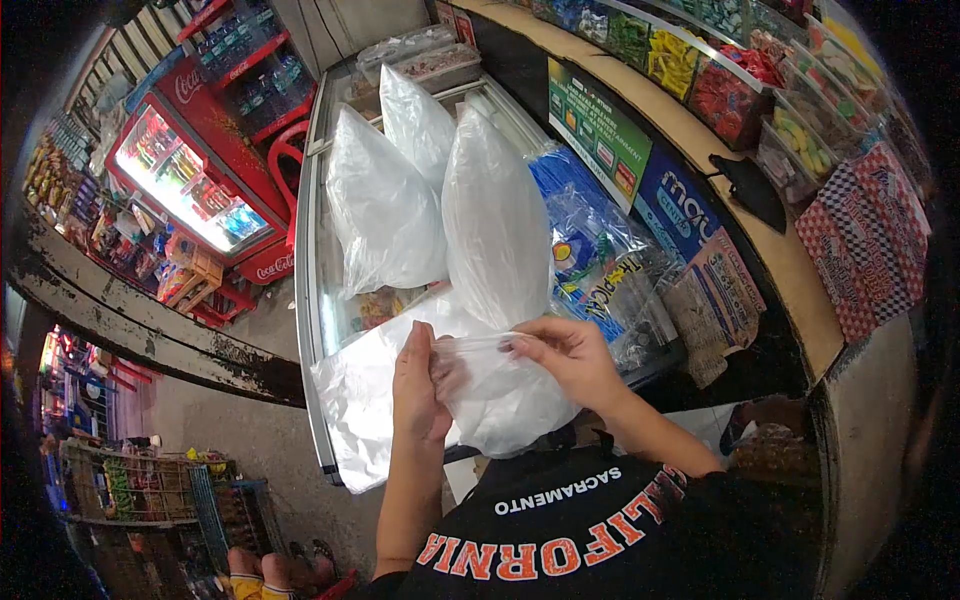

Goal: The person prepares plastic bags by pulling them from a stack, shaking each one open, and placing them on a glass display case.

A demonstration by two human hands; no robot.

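Note:
Both hands are at a thin clear plastic bag [490, 390] in front of my chest. My left hand [418, 385] is at the bag's left side, its fingers pointing up and pressed together on the plastic. The thumb and fingers of my right hand [565, 362] pinch the bag's upper right edge. Three full, pointed white plastic bags stand just beyond: one at the left [385, 210], one at the back [415, 125] and one at the right [495, 220]. A flat white plastic sheet or bag [365, 400] lies under and left of my hands.
The bags stand on a glass-topped freezer [318, 270]. Blue printed packs [600, 250] lie at its right. A counter with snack containers [690, 85] runs along the right. Red drink coolers [190, 170] stand at the left. Someone's bare knees [265, 568] show at the lower left.

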